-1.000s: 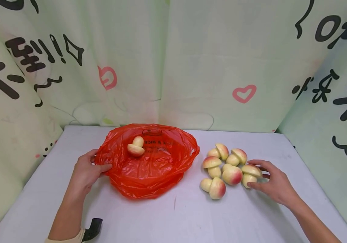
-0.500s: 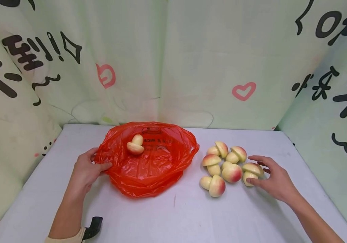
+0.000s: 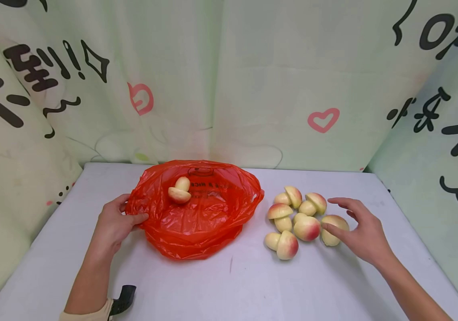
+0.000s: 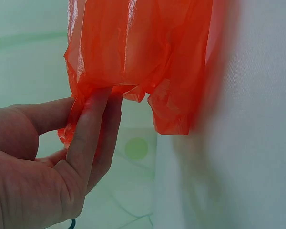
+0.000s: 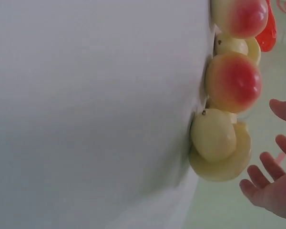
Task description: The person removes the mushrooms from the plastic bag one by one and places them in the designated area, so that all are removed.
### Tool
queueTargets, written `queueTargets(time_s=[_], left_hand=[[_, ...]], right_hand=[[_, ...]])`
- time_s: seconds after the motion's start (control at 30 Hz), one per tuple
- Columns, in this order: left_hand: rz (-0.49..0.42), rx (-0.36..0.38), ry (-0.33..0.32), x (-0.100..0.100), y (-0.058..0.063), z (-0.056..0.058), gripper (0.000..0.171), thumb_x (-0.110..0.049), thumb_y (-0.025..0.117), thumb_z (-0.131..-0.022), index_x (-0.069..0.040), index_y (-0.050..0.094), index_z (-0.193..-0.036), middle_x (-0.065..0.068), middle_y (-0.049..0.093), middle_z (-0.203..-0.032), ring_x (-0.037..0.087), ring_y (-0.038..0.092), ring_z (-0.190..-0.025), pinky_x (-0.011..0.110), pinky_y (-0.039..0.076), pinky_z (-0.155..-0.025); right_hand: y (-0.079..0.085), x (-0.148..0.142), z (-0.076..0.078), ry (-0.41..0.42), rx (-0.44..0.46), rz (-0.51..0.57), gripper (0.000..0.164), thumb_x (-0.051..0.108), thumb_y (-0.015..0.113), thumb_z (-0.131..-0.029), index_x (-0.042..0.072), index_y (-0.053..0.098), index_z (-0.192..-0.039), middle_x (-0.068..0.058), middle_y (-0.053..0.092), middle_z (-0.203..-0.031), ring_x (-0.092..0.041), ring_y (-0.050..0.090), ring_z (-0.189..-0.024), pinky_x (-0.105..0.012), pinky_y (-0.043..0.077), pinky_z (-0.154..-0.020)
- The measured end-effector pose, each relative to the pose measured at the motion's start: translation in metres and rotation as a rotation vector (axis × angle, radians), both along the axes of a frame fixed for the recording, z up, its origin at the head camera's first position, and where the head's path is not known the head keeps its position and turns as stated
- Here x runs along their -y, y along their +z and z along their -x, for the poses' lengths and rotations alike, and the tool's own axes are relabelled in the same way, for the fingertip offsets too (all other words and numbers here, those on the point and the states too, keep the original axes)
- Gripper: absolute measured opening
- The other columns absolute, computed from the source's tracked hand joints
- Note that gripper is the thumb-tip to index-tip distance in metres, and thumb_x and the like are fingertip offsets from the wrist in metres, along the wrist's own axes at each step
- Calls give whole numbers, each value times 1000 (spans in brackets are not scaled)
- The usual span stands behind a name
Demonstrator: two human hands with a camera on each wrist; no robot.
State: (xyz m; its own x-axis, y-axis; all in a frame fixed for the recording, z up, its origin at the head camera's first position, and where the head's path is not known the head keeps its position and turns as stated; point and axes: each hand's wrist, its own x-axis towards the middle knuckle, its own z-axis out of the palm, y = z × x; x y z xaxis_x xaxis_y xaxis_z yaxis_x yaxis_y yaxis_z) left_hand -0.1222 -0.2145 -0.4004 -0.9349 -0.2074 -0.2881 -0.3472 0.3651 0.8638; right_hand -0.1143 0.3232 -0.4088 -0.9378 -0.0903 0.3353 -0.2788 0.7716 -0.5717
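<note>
With its thumb and fingers, my left hand (image 3: 113, 225) pinches the left edge of a red plastic bag (image 3: 209, 236); the left wrist view shows the bag's film (image 4: 128, 43) between the fingers. The bag's mouth gapes, and one toy mushroom (image 3: 179, 195) with a pale cap lies inside. On the right, my right hand (image 3: 363, 234) hovers with fingers spread beside the rightmost mushroom (image 3: 335, 221). From the right wrist, a gap shows between the fingertips (image 5: 257, 176) and that mushroom (image 5: 213, 136). The thumb partly covers it in the head view.
Several more mushrooms with red-tinged caps cluster by the right hand, among them a front one (image 3: 287, 246) and a middle one (image 3: 307, 228). A white-covered table (image 3: 245, 290) carries everything. Printed curtains (image 3: 265, 89) rise behind and at both sides.
The right hand's fingers have spread and lifted slightly off the rightmost mushroom, which has tipped so its cap leans toward the hand. The left hand and bag stay put.
</note>
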Motion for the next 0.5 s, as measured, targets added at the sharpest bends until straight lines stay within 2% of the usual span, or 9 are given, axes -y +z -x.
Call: queueTargets(time_s=[0.07, 0.17, 0.33, 0.5], left_hand=[[0, 1, 2, 0, 0, 0, 75, -13, 73, -97, -1, 34, -160, 26, 48, -142, 32, 62, -110, 33, 64, -82], [4, 5, 4, 0, 1, 0, 74, -13, 72, -97, -2, 34, -160, 26, 48, -142, 32, 62, -112, 33, 64, -83], [4, 0, 5, 0, 2, -1, 73, -12, 72, -97, -2, 35, -160, 25, 48, -142, 33, 62, -112, 34, 64, -84], [0, -5, 7, 0, 4, -2, 72, -12, 72, -98, -2, 35, -160, 25, 48, -142, 34, 62, -114, 33, 64, -84]], right_hand=[[3, 6, 0, 6, -14, 21, 58, 17, 90, -82, 15, 65, -135, -5, 62, -131, 18, 42, -117, 3, 32, -96], [8, 15, 1, 16, -19, 45, 56, 15, 89, -83, 14, 66, -135, -5, 63, -132, 17, 43, -119, 3, 32, -98], [12, 29, 5, 54, -40, 92, 56, 8, 88, -82, 15, 67, -133, -5, 65, -130, 12, 49, -119, 0, 35, -102], [15, 42, 8, 94, -71, 141, 54, 2, 87, -82, 13, 68, -131, -4, 66, -128, 5, 55, -117, 0, 40, -100]])
